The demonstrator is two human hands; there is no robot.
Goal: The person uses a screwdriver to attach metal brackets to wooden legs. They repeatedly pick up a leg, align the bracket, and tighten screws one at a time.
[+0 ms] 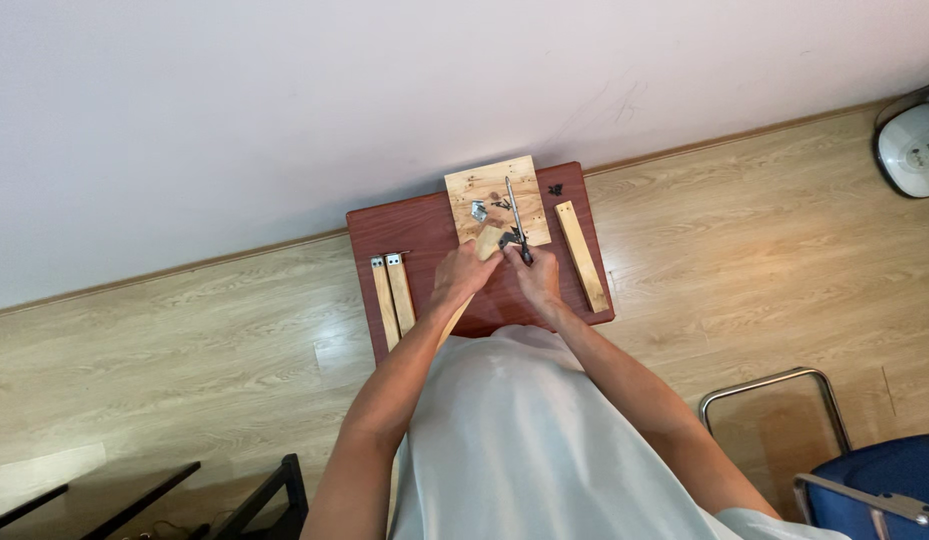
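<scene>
A small reddish-brown table (404, 228) stands against a white wall. My left hand (462, 272) grips a light wooden slat (487, 243) that runs from the table's middle back towards my body. My right hand (536, 273) holds a long screwdriver (514, 212), its shaft lying over a square pale wooden board (494, 183) at the table's far edge. The screwdriver's lower end meets a small metal bracket at the slat's end. Another metal bracket (479, 211) lies on the board.
Two slats with brackets (392, 298) lie side by side at the table's left. One bare slat (581, 256) lies at the right, with small dark screws (555, 189) beyond it. A round white device (914, 150) sits on the floor far right. A metal-framed blue chair (864, 480) stands lower right.
</scene>
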